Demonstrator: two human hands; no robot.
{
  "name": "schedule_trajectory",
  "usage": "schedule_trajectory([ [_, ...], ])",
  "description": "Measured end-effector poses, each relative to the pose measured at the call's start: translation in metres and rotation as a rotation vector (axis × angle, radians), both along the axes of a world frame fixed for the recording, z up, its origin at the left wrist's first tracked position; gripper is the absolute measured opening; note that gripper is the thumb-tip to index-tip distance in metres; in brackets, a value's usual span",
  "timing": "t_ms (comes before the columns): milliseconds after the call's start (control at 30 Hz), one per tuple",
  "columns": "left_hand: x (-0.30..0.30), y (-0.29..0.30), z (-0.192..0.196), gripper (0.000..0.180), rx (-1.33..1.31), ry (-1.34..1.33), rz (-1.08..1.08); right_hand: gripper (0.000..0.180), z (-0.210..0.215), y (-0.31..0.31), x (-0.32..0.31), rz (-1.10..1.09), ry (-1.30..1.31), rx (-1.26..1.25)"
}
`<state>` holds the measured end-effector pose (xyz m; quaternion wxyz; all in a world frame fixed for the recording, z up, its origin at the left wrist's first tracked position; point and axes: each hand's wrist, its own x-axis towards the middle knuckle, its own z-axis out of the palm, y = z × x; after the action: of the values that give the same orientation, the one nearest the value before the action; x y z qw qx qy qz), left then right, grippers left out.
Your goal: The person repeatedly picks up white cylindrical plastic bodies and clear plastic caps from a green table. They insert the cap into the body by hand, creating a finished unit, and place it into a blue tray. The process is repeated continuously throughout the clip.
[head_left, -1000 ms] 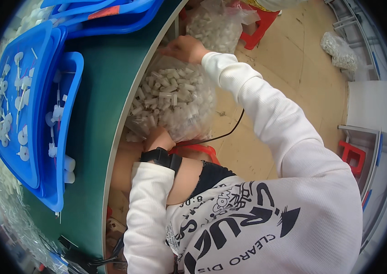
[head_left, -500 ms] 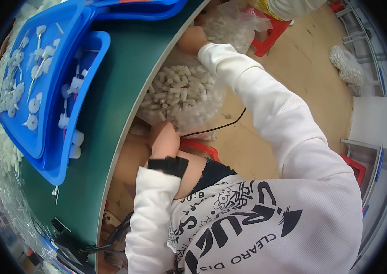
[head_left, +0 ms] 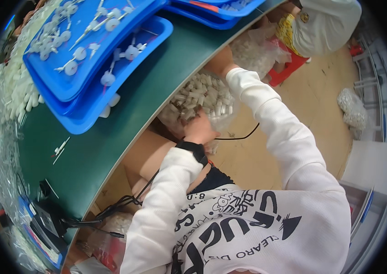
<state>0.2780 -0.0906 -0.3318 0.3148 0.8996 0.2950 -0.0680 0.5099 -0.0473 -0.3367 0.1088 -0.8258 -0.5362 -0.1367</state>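
Leftmost, two stacked blue trays [head_left: 88, 116] rest on the green table [head_left: 111, 141]; the upper tray holds small white round-headed plastic parts [head_left: 79, 54] on thin stems, and one such part [head_left: 108, 78] lies in the lower tray's exposed strip. Below the table edge, between the person's hands, sits a clear plastic bag [head_left: 202, 98] filled with small white cylindrical pieces. The left hand [head_left: 199, 130], wearing a black wrist strap [head_left: 193, 150], presses against the bag's near side, fingers curled onto the plastic; whether they pinch it cannot be told. The right hand [head_left: 223, 61] reaches to the bag's far upper edge, touching it just beneath the table rim; its fingers are hidden, so its grip cannot be judged. Farther right, another filled bag [head_left: 352, 108] lies on the floor.
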Motion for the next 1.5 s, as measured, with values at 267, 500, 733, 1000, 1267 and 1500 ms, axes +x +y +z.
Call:
schedule_trajectory([
  [267, -0.028, -0.017, 0.034, 0.017, 0.093, 0.024, -0.302, 0.038, -0.005, 0.003, 0.027, -0.275, 0.217, -0.028],
  [500, -0.125, -0.01, 0.19, 0.052, 0.134, -0.277, -0.204, 0.049, 0.159, -0.099, -0.124, 0.344, 0.316, -0.705],
  [733, -0.218, 0.056, 0.309, 0.042, 0.192, -0.068, 0.128, 0.03, 0.329, -0.061, -0.19, 1.05, 0.821, -0.675],
  [1000, -0.264, 0.264, 0.279, 0.043, 0.481, 0.235, 0.874, 0.035, 0.261, 0.107, -0.182, 0.661, 0.274, 0.031],
  [1267, -0.277, 0.361, 0.206, 0.05, 0.496, 0.224, 0.906, 0.025, 0.26, 0.094, -0.194, 0.596, 0.432, 0.022],
  [1500, -0.286, 0.37, 0.188, 0.026, 0.715, 0.187, 1.0, 0.019, 0.263, 0.081, -0.186, 0.615, 0.568, 0.252],
])
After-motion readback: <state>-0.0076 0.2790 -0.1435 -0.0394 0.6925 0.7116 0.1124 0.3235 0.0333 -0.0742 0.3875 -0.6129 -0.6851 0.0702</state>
